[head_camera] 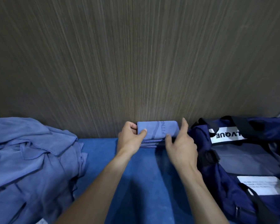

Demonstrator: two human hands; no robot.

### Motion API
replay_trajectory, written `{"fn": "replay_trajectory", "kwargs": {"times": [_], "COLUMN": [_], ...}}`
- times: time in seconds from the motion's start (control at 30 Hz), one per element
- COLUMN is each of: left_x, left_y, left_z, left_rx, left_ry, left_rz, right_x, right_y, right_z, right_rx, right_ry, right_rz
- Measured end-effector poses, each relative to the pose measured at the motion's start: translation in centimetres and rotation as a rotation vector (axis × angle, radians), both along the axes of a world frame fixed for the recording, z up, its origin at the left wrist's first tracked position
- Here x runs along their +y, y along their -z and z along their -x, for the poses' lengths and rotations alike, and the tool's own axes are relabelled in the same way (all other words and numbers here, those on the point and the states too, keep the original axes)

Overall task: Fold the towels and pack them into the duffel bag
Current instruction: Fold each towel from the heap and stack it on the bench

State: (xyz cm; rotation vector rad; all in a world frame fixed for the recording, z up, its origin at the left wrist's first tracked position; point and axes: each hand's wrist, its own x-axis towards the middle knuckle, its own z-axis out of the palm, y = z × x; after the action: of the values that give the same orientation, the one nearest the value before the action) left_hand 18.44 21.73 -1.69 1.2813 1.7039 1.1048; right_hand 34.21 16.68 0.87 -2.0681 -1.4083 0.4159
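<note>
Far left: heap of unfolded blue towels (31,157) on the blue surface (136,183). Centre, far edge against the wood-grain wall (136,54): folded towel (158,131), compact, lettering "FITNE" showing. Left hand (129,139) grips its left end, thumb on top, fingers curled round the edge. Right hand (179,143) at the right end, fingers mostly straight, touching the towel's near right edge, index raised; not closed around it. Right: navy duffel bag (241,159), just beside the right hand, white label, black straps.

Both hands (153,143) and forearms look bare; apparently no rings or sleeves.
</note>
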Motion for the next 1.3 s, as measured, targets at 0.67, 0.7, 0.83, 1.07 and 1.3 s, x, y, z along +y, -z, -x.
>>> {"fn": "replay_trajectory", "kwargs": {"times": [0.67,0.7,0.83,1.07,1.3], "left_x": [-1.6,-1.4,-2.4,-8.1,-11.9], "left_y": [3.1,2.6,0.0,-1.3,-5.8], "left_z": [1.2,1.3,2.6,9.9,21.4], "left_rx": [0.972,0.957,0.940,0.931,1.102], "left_ry": [0.617,0.643,0.646,0.374,0.000], "left_rz": [-0.286,-0.252,-0.269,-0.502,-0.566], "right_x": [0.8,0.8,0.6,-0.6,-5.0], "right_y": [4.8,4.8,3.9,3.3,3.9], "right_z": [-0.2,-0.2,0.0,2.8,9.2], "right_rx": [-0.384,-0.394,-0.436,-0.541,-0.526], "right_ry": [-0.514,-0.514,-0.486,-0.492,-0.724], "right_rz": [0.059,0.067,0.060,-0.153,-0.159]}}
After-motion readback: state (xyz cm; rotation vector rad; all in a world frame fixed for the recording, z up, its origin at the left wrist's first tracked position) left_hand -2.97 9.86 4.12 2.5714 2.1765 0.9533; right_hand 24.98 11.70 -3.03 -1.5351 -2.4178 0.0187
